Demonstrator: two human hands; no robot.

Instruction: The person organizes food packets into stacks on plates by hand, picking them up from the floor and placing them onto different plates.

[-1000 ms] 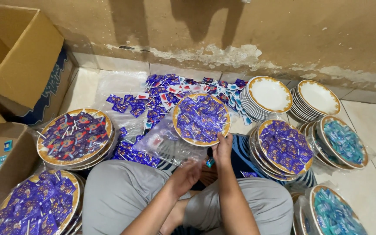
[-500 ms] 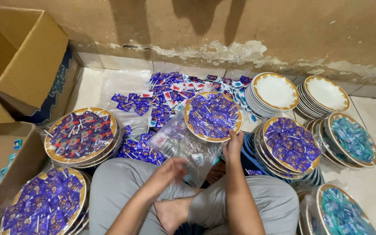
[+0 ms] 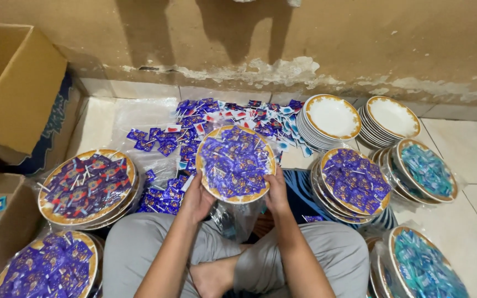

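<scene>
I sit cross-legged on the floor and hold up a gold-rimmed plate (image 3: 236, 164) heaped with purple wrapped candies. My left hand (image 3: 197, 197) grips its lower left rim. My right hand (image 3: 277, 193) grips its lower right rim. A clear plastic bag (image 3: 237, 219) hangs under the plate, between my hands and above my lap. Loose purple, red and blue candy wrappers (image 3: 216, 117) lie spread on plastic sheeting on the floor just beyond the plate.
Candy-filled plates stand at the left (image 3: 88, 186), lower left (image 3: 45, 270) and right (image 3: 354, 182); teal-filled ones sit at the far right (image 3: 426, 170) and lower right (image 3: 423, 269). Two stacks of empty plates (image 3: 332, 118) stand by the wall. Cardboard boxes (image 3: 15, 94) are at the left.
My left hand came up from my lap to the plate's left rim. Both hands now hold the plate, which sits lower and nearer to me, with the plastic bag beneath it.
</scene>
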